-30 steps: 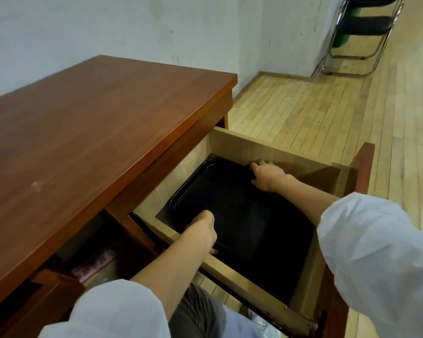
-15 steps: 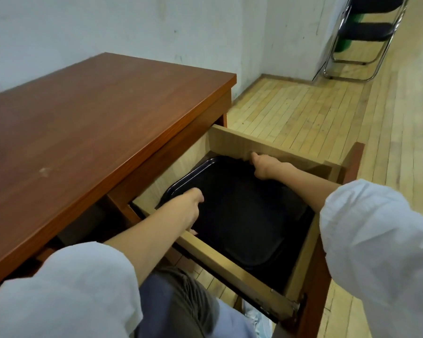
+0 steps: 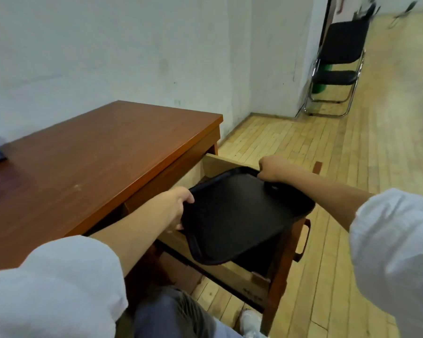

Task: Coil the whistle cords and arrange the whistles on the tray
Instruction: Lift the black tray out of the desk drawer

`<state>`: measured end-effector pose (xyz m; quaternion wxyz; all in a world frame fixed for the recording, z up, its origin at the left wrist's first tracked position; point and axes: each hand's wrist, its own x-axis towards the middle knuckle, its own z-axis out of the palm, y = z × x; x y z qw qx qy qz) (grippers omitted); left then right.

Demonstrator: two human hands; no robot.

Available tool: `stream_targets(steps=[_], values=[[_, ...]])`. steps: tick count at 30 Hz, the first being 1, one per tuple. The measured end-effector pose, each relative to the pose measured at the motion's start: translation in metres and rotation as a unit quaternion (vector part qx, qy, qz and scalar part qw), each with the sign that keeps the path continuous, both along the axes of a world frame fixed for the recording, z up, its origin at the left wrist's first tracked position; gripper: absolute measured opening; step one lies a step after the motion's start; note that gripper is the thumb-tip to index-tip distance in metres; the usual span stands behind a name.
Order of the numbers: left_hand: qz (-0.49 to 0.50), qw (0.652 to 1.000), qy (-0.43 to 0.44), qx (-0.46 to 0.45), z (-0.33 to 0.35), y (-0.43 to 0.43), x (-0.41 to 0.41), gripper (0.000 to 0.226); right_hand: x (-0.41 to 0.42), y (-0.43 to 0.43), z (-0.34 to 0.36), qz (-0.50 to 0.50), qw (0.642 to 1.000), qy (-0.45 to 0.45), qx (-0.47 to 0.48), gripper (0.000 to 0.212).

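Head view has your left hand (image 3: pixel 178 206) and right hand (image 3: pixel 270 168) each curled round an edge of the black tray (image 3: pixel 235 215), tilted above the open drawer (image 3: pixel 230 274); level it, clear the drawer front, then onto the desk (image 3: pixel 95 162)

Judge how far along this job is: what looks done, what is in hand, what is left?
Done: the drawer is open. In hand: the left hand and right hand grip opposite edges of the tray, tilted above the drawer. Left: set it on the desk; no whistles or cords are in view, so coiling and arranging seem not yet begun.
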<state>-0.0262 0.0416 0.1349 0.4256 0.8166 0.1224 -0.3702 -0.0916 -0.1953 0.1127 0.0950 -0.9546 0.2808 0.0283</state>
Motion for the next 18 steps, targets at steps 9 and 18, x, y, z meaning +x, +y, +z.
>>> stream_targets(steps=[9, 18], values=[[-0.127, 0.983, -0.129, -0.024, 0.052, 0.009, -0.063, 0.023, -0.105, 0.008, 0.051, -0.083, 0.987, -0.134, -0.014, 0.025], [-0.076, 0.924, -0.369, -0.066, 0.130, 0.089, -0.051, 0.019, -0.090, 0.081, 0.129, -0.031, 0.967, -0.252, -0.021, 0.021]])
